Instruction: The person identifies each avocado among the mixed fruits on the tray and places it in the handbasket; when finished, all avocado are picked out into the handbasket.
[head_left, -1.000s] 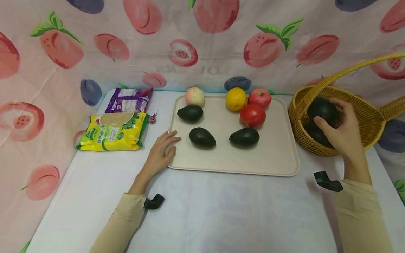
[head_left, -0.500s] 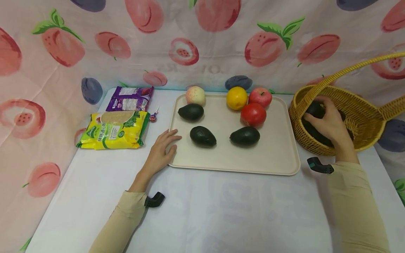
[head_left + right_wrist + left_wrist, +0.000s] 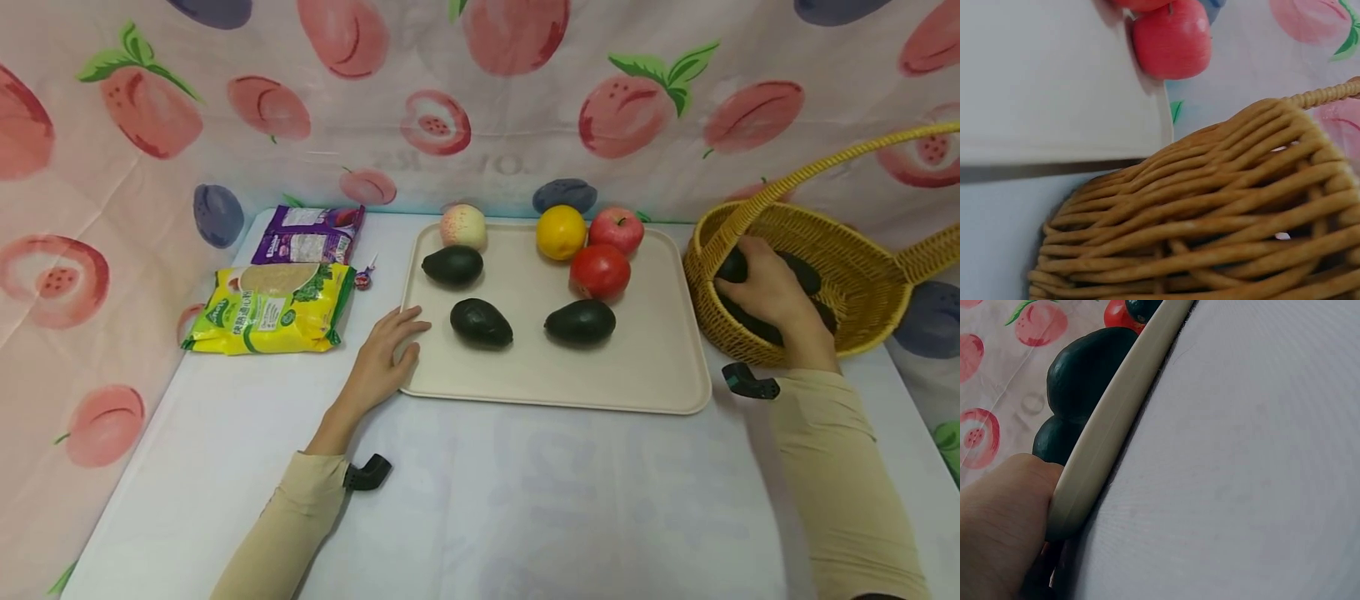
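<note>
The right hand point(image 3: 772, 287) was down in the wicker basket point(image 3: 870, 250), covering parts of the dark avocados point(image 3: 801, 271) there, and I couldn't see whether its hidden fingertips gripped one. The basket's handle point(image 3: 877, 151) ran out of sight on the right, and the little lollipop's print point(image 3: 363, 280) was too small to read.
</note>
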Demonstrator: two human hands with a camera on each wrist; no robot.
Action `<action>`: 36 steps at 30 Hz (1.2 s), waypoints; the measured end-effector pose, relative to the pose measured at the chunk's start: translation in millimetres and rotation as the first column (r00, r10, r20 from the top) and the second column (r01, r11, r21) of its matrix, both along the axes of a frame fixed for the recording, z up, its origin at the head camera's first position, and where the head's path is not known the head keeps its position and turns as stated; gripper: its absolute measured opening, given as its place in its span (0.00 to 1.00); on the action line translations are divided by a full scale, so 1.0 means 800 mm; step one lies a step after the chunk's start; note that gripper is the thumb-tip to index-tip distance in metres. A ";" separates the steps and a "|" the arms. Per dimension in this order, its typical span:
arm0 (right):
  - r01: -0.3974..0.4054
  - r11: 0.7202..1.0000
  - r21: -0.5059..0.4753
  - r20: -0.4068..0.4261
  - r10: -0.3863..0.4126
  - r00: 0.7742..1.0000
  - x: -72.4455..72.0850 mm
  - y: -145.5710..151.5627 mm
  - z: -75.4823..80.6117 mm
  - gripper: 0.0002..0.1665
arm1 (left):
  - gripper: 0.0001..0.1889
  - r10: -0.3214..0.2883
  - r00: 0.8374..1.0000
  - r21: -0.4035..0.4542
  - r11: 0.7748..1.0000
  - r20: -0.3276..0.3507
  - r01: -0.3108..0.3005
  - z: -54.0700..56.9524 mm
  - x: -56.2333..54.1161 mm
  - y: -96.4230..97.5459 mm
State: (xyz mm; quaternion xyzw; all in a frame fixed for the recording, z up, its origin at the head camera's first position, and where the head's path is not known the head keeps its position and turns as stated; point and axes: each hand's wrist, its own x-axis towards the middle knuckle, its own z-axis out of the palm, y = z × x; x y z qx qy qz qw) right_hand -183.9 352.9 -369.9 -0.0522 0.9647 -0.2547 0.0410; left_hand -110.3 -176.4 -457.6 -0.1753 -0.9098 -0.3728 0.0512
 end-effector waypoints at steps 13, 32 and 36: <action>-0.033 0.999 0.017 -0.009 0.033 0.999 -0.002 0.000 -0.003 0.42 | 0.17 0.000 1.000 -0.005 1.000 0.000 0.000 0.001 -0.001 0.001; 0.131 0.965 -0.227 -0.276 -0.193 0.942 0.057 -0.023 0.008 0.27 | 0.17 0.008 1.000 -0.002 1.000 0.021 -0.008 0.003 0.000 0.000; 0.130 0.949 -0.286 -0.387 -0.239 0.891 0.066 -0.033 0.015 0.20 | 0.17 0.008 1.000 -0.007 1.000 0.022 -0.008 0.002 0.001 0.000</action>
